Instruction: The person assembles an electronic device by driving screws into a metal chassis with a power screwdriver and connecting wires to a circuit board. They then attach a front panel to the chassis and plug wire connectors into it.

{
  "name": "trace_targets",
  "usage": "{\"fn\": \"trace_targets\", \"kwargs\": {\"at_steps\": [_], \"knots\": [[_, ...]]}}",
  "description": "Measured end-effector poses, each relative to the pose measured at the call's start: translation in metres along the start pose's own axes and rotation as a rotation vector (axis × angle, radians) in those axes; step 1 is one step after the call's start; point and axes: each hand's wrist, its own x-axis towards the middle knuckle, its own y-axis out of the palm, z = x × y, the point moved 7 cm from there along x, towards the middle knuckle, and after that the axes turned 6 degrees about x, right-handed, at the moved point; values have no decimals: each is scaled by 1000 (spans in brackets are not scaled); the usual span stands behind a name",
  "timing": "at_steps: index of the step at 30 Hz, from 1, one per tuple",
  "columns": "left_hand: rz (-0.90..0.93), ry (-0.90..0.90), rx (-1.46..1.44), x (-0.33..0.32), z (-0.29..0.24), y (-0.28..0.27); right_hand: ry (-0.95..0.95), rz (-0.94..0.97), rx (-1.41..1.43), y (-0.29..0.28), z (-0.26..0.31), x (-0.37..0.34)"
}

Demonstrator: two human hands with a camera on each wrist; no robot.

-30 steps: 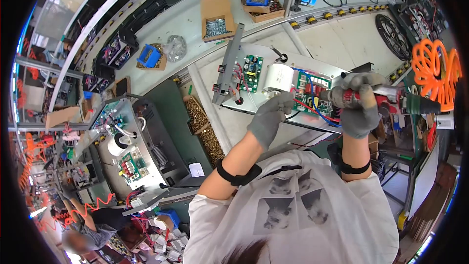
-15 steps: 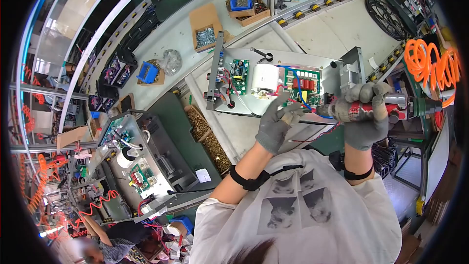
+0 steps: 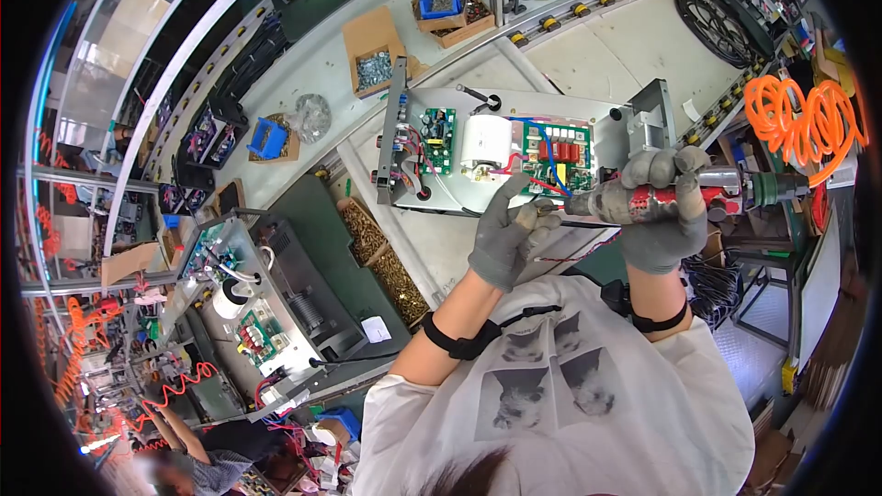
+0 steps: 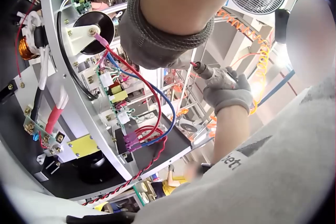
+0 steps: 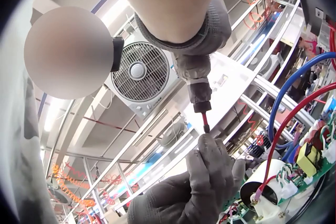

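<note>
My gloved right hand (image 3: 663, 211) grips a red and grey power screwdriver (image 3: 625, 205), lying level and pointing left. Its thin bit (image 5: 205, 121) meets the fingertips of my gloved left hand (image 3: 505, 237). Thumb and fingers of the left hand pinch at the bit's tip; whatever small piece may lie between them is hidden. Just beyond both hands lies a metal chassis (image 3: 446, 195) carrying a white cylindrical capacitor (image 3: 487, 142), a green circuit board (image 3: 574, 138) with red parts, and looping blue (image 4: 167, 100) and red wires (image 4: 149, 85).
A second chassis (image 3: 285, 317) stands at left. Between them, a carton of brass-coloured fasteners (image 3: 390, 280) sits beside the work surface. Boxes of screws (image 3: 374, 69) and a blue bin (image 3: 441, 0) stand farther back. An orange coiled hose (image 3: 799, 124) hangs at right. Another person (image 3: 202, 459) works at lower left.
The screwdriver has drawn back from over the circuit board's right end, toward my body and left. Its bit and my left fingertips have come together. The head view has shifted slightly.
</note>
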Motion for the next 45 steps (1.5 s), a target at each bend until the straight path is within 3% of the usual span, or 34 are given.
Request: {"fn": "trace_targets", "kwargs": {"at_steps": [3, 5, 6, 9, 11, 12, 14, 16, 17, 18, 21, 24, 28, 29, 32, 40, 45], "knots": [[18, 56, -24, 0, -7, 11, 21, 8, -8, -2, -2, -1], [-185, 63, 166, -5, -11, 7, 39, 16, -26, -2, -4, -1], [-184, 62, 165, -4, -11, 8, 41, -3, -18, -3, -5, -1], [-145, 136, 263, -2, -20, 10, 31, -83, 31, -8, -5, 1], [66, -26, 107, 9, -20, 18, 19, -143, 73, -12, -5, 5], [66, -24, 106, 15, -30, 19, 16, -142, 47, -12, -3, 7], [3, 320, 1308, 33, -71, 32, 17, -137, 16, -15, -1, 12], [-101, 868, 1925, 57, -90, 51, -13, -209, 16, -25, 1, 17], [-91, 746, 2071, 78, -84, 48, -40, -227, -12, -23, 3, 19], [-101, 745, 2067, 91, -82, 45, -34, -221, -15, -22, 3, 21], [147, 346, 2417, 135, -57, 29, -40, -206, 6, -23, 1, 27], [292, 269, 2348, 136, -64, 30, -107, -206, -15, -31, -2, 32], [467, 320, 2203, 122, -75, 17, -173, -248, -48, -42, -13, 40], [482, 431, 2169, 118, -75, 14, -178, -280, -74, -48, -19, 41], [544, 510, 2124, 116, -71, 15, -192, -298, -90, -45, -30, 46], [534, 447, 2068, 114, -77, 21, -95, -335, -267, -41, -49, 45], [536, 522, 2059, 116, -74, 18, -124, -190, -295, -36, -53, 46]]}}
